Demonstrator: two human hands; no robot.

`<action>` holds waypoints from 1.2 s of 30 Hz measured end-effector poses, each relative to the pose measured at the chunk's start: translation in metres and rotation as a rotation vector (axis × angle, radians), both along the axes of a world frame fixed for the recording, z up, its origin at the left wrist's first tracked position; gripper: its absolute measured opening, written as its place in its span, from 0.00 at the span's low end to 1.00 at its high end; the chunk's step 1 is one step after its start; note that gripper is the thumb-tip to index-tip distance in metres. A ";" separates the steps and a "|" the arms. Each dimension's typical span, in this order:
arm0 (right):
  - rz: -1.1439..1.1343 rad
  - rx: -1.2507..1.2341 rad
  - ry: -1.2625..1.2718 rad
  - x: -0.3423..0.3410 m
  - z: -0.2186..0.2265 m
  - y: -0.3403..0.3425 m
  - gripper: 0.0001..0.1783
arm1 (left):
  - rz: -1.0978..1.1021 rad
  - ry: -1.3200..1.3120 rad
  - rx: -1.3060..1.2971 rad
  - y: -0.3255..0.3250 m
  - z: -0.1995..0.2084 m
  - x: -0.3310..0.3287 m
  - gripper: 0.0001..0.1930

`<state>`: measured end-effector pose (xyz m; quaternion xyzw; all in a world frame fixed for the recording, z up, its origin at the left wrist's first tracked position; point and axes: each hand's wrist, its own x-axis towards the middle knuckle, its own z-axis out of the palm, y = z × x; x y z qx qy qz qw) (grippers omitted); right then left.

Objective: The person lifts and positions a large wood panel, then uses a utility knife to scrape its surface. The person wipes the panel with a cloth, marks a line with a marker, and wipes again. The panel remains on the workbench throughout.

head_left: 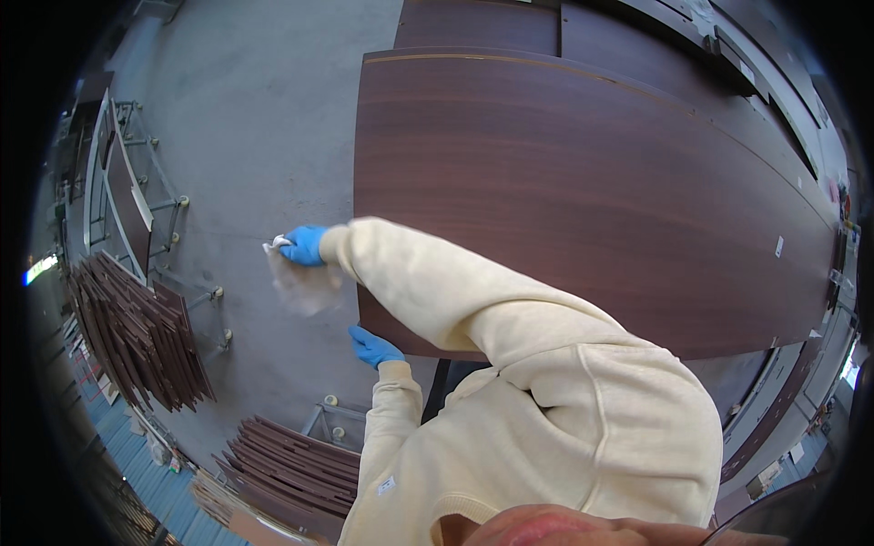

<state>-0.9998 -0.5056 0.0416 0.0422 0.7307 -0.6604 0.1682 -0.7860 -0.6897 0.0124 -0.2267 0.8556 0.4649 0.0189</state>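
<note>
A large dark-brown wood-grain panel (564, 200) lies flat in front of me and to my right. My right hand (305, 246), in a blue glove, is past the panel's left edge. It grips a white cloth (305, 284), which hangs down blurred over the grey floor. My left hand (375, 348), also in a blue glove, is at the panel's near left corner. Its fingers are close together around the corner edge, partly hidden from view. My cream right sleeve (428, 273) crosses over the panel and covers part of its near side.
Stacked brown boards (137, 332) stand on edge to the left, beside a metal rack on wheels (164, 205). Another stack of brown boards (291, 473) is at the near left. More brown panels (482, 25) lie beyond the large one. Grey floor (255, 109) stretches along its left side.
</note>
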 end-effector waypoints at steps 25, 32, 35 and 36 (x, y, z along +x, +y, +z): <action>-0.714 1.396 0.066 0.272 0.027 0.222 0.12 | -0.008 -0.219 0.027 -0.044 -0.018 0.008 0.38; -0.073 0.281 0.206 0.147 0.009 -0.096 0.17 | -0.174 -0.571 0.640 -0.106 -0.021 -0.032 0.45; -0.422 -0.078 -0.073 0.155 0.018 -0.060 0.18 | -0.345 -0.698 0.721 -0.133 -0.026 -0.082 0.49; -0.645 -0.202 -0.020 0.173 0.031 -0.032 0.16 | -0.341 -0.691 0.636 -0.146 -0.027 -0.097 0.49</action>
